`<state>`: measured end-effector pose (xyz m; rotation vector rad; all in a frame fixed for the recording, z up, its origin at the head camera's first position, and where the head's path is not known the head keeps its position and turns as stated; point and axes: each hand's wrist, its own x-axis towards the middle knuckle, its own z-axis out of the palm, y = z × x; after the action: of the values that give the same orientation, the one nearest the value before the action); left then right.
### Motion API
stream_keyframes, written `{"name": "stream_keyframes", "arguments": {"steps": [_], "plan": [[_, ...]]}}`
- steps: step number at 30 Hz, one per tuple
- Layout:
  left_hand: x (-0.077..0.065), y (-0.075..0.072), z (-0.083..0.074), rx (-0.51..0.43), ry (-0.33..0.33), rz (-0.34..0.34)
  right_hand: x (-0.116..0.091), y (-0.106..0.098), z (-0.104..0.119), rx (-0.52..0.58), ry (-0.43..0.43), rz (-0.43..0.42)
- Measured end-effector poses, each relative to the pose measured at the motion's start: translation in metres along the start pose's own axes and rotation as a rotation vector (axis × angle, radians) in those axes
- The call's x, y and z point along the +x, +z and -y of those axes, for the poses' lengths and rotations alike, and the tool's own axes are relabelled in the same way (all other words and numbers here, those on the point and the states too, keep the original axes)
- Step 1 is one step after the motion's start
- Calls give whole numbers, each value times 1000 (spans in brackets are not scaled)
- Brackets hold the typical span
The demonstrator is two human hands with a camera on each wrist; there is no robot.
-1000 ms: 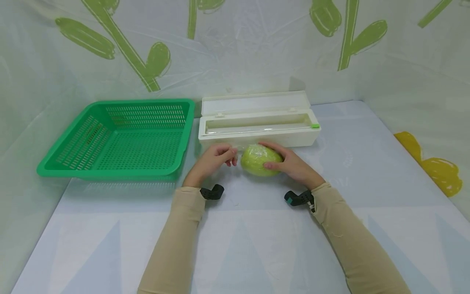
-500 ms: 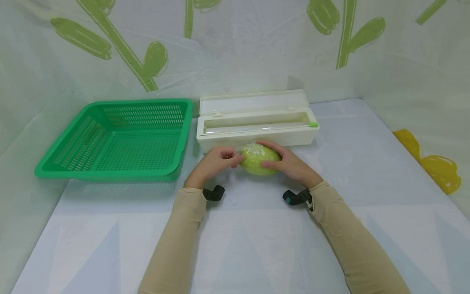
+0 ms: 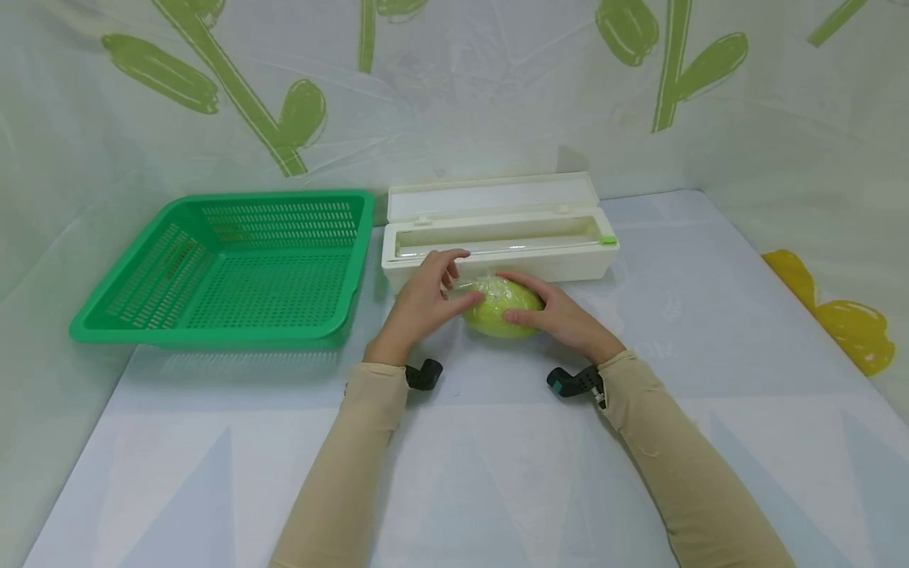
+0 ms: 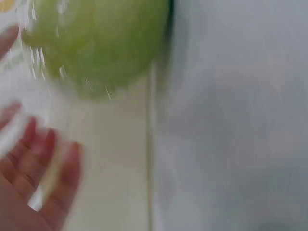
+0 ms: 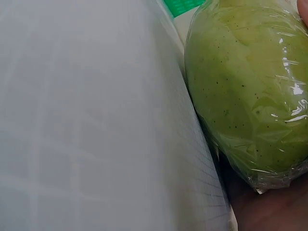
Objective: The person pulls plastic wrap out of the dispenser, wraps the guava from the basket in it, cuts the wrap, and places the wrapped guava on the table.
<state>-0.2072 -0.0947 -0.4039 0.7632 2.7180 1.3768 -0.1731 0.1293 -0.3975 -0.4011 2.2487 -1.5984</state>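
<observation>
A rounded yellow-green fruit (image 3: 497,314) wrapped in clear cling film lies on the table, just in front of a cling film dispenser. The right wrist view shows small dark specks on the fruit's skin (image 5: 245,91) and film bunched at one end. My right hand (image 3: 571,322) grips the fruit from the right, thumb in front and fingers behind. At its left side is my left hand (image 3: 424,300), fingers parted and thumb tip right at the film. In the left wrist view the left hand's fingers (image 4: 67,178) are blurred and hold nothing visible.
The white cling film dispenser (image 3: 497,267) stands behind the hands with its lid (image 3: 493,199) raised and a roll (image 3: 529,245) inside. To the left is a green plastic basket (image 3: 248,337). A patterned sheet hangs along the back of the table (image 3: 454,473).
My left hand first moved in to the fruit's left end with fingers bunched, then its fingers spread and lifted toward the dispenser. The right hand has kept its grip on the fruit.
</observation>
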Motion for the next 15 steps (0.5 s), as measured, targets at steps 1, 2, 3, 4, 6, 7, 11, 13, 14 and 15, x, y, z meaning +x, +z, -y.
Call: {"name": "stream_keyframes", "arguments": {"steps": [1, 2, 3, 4, 6, 7, 11, 13, 14, 15], "plan": [[1, 2, -2, -39, -21, -5, 0, 0, 1, -1, 2, 0], [1, 3, -4, -85, -49, -4, 0, 0, 1, -1, 5, -1], [2, 4, -6, -130, -85, -1, 0, 0, 1, -1, 5, 0], [2, 5, -8, -169, -122, 2, 1, 0, -2, -4, 3, 0], [3, 5, -10, -222, -179, 4, 4, -1, -10, -12, -5, -5], [3, 6, -11, -222, -197, 12, 6, -2, -14, -14, -10, -8], [3, 6, -10, -181, -223, 67, 10, -3, -27, -30, -15, -22], [3, 6, -9, -176, -227, 80, 10, -3, -26, -26, -6, -25], [2, 6, -9, -175, -230, 78, 9, -3, -24, -24, -2, -25], [2, 6, -8, -167, -225, 67, 9, -3, -22, -17, 2, -23]]}}
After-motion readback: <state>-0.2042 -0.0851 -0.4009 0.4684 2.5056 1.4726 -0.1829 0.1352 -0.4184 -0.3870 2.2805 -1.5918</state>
